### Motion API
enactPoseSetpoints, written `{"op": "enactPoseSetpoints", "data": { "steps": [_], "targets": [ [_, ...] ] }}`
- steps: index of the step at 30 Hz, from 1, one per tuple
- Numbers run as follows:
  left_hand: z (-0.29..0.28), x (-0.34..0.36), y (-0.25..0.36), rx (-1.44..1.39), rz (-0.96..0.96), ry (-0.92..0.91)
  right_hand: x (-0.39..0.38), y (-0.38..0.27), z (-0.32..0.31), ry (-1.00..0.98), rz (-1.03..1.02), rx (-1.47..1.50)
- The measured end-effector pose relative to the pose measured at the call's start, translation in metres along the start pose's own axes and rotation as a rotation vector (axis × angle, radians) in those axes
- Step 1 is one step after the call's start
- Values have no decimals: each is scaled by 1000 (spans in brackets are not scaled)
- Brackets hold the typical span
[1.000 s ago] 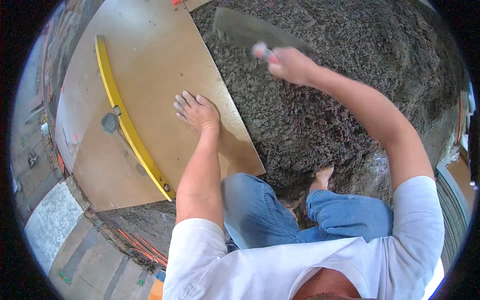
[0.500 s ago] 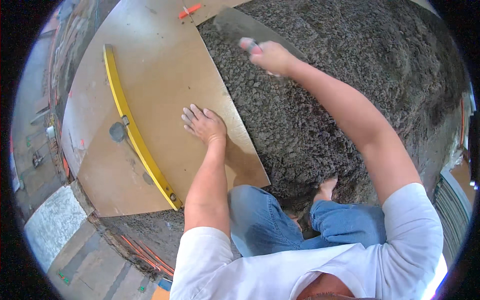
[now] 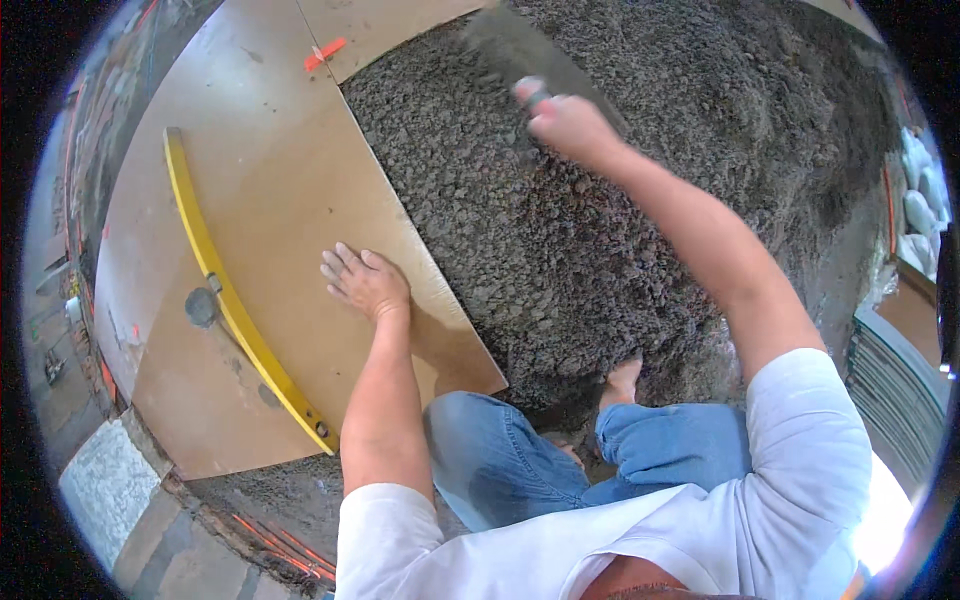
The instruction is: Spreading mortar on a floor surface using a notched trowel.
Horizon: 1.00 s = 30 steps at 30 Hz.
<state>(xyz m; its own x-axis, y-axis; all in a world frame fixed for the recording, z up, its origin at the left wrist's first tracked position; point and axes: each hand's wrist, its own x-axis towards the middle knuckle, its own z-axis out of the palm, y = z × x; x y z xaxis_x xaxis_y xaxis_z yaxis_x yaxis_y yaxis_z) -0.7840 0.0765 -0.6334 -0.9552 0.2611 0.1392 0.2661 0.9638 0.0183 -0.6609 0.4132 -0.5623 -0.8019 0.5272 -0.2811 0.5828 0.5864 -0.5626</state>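
My left hand point(image 3: 368, 282) lies flat with fingers spread on a large tan tile point(image 3: 290, 220), close to its right edge. A yellow spirit level point(image 3: 225, 300) rests lengthwise on the tile, left of that hand. My right hand point(image 3: 572, 125) is closed around the handle of a flat steel trowel point(image 3: 545, 62), held over the far part of the dark, crumbly mortar bed point(image 3: 560, 270). The trowel blade is slightly blurred by motion; whether it touches the mortar I cannot tell.
An orange tile clip point(image 3: 324, 54) sits at the far tile joint. By the level lies a round grey-headed mallet point(image 3: 202, 307). Stacked tiles point(image 3: 895, 365) and white bags point(image 3: 922, 195) stand at the right. My bare foot point(image 3: 622, 382) is at the mortar's near edge.
The view has shifted, so the tile and level appear farther left and lower. Relative to the mortar, the trowel in my right hand has swung rightward, away from the tile edge. My left hand stays put.
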Motion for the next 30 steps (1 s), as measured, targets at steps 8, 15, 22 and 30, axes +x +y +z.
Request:
{"op": "enactPoseSetpoints", "data": {
  "steps": [8,15,22,30],
  "targets": [
    [1,1,4,-48,-10,-9,-51,-12,4,-22,17,138],
    [10,3,-2,-66,-12,36,-44,38,-18,188,92,-98],
    [10,4,0,-85,14,36,-92,18,28,-191,-172,-274],
    [10,-2,-2,-92,21,44,-216,91,34,-360,-519,-426]
  ]
}}
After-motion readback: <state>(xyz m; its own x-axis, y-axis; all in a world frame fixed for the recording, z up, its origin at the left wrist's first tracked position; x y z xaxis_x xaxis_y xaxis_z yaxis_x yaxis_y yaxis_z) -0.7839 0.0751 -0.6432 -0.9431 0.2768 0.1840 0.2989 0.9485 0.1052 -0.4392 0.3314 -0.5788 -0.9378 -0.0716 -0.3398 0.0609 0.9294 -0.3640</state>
